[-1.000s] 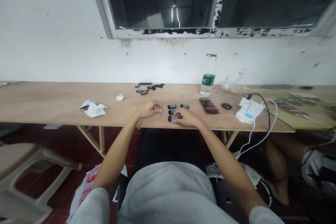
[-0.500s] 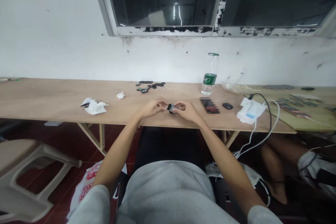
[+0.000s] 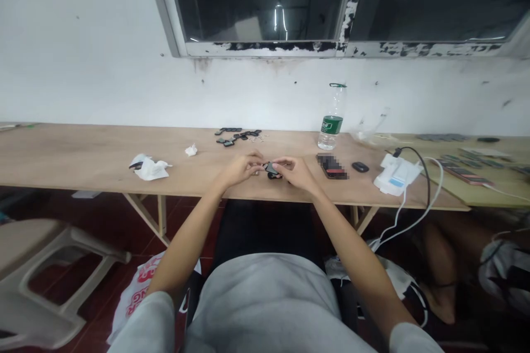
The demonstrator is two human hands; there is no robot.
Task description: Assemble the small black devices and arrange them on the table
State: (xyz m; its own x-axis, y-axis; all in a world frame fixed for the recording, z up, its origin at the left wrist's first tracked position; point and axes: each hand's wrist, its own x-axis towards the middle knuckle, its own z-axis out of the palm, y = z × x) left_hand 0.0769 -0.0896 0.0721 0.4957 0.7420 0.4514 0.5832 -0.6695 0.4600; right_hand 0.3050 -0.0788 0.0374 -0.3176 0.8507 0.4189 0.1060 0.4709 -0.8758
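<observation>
Our left hand (image 3: pixel 240 169) and right hand (image 3: pixel 295 172), slightly apart a second ago, now meet near the desk's front edge, fingertips pinching a small, rounded black plastic piece (image 3: pixel 271 168) from both sides, with a second dark piece (image 3: pixel 273 176) just below it. Pale, fine-grained plywood desk (image 3: pixel 83 154) runs left toward a crumpled white tissue (image 3: pixel 149 169); small black pieces (image 3: pixel 237 135) lie near the back edge.

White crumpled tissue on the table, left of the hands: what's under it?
A small dark object pokes out at the left end of the crumpled tissue, which lies on the wooden table. The rest of that object, and anything else beneath, is covered by the tissue.
</observation>
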